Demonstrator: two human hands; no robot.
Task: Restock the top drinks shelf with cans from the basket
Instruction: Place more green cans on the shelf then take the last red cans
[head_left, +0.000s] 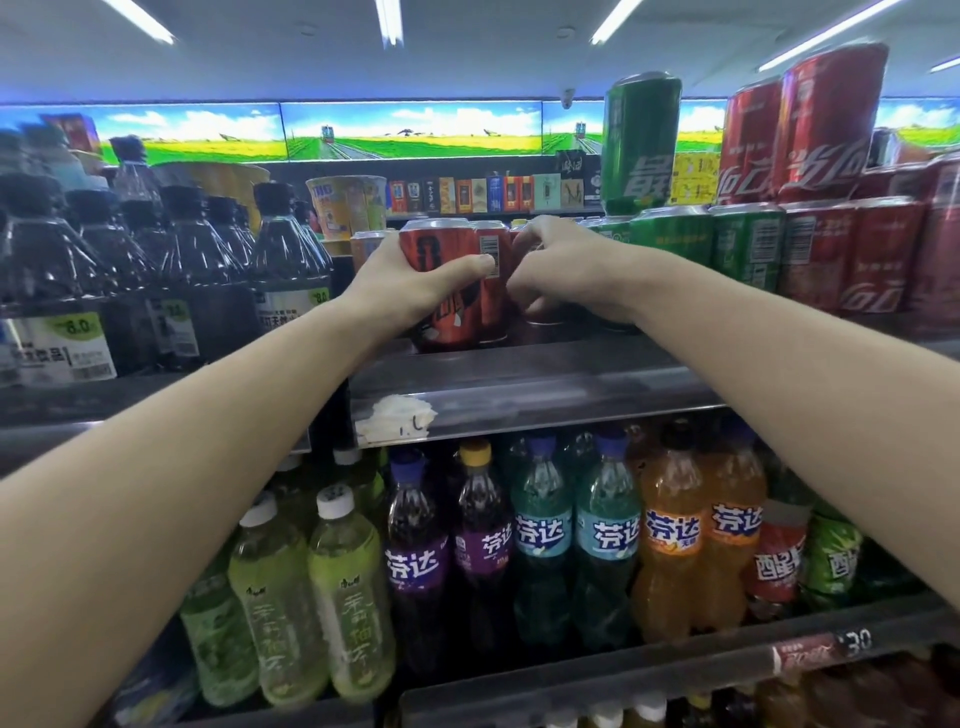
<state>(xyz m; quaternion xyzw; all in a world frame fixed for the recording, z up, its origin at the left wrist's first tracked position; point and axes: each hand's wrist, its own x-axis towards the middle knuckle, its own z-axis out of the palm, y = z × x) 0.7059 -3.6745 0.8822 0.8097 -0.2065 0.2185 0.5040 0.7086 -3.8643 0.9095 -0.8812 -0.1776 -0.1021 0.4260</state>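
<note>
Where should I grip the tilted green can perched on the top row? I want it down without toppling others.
Grip the green can around its mid-body from the front-left, its open side. It leans on the stacked red cola cans to its right, and its base rests on the green cans below.

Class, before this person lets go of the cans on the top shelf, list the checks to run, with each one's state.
1. Left hand grips the orange can: ok.
2. That can stands upright: ok.
3. Its base sits on the shelf: ok.
4. Right hand holds a can: cannot tell, fingers hide it.
5. Room behind the front row: cannot tell.
6. Stacked green can above stands steady: cannot tell.
</note>
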